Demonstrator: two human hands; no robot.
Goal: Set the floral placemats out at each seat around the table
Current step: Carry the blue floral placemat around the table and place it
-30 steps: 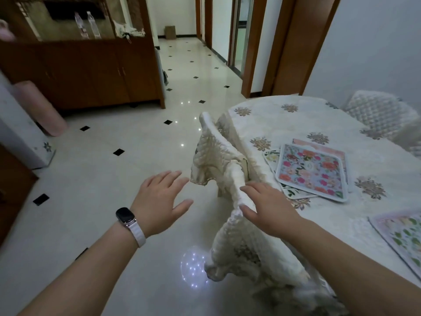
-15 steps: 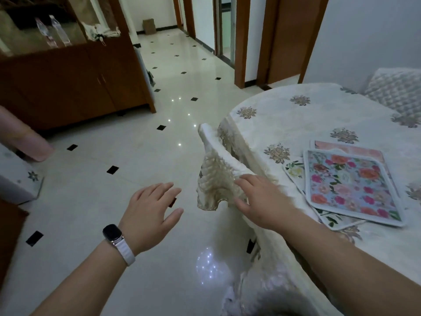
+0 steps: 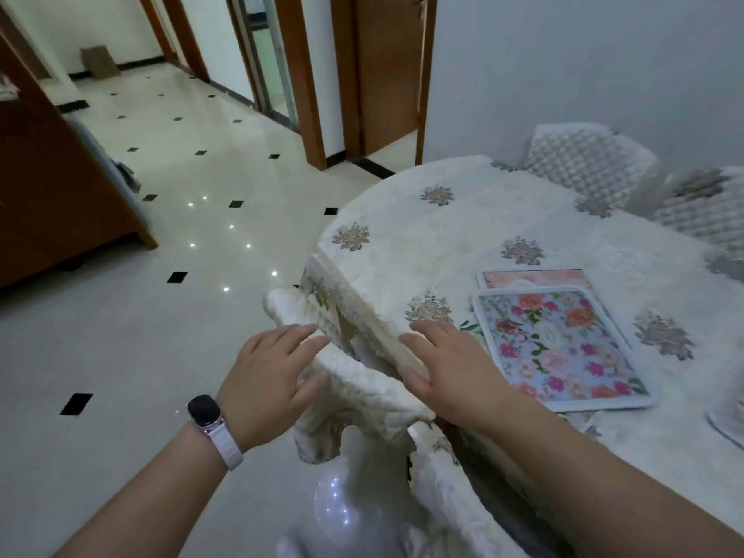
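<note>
A stack of floral placemats lies on the round table, which is covered with a cream cloth. The top mat is pale blue with pink and orange roses; a pink mat shows under it. The corner of another mat shows at the right edge. In front of me a chair back in a quilted white cover stands against the table's rim. My left hand, wearing a watch, grips its left part, thumb underneath. My right hand holds its top, just left of the stack.
Two more quilted chairs stand at the table's far side by the wall. A brown wooden cabinet is at the left. Glossy tiled floor runs to wooden door frames behind.
My left hand has come in from open air and taken hold of the chair back. The chair back now sits tight against the table rim, and my view has turned right.
</note>
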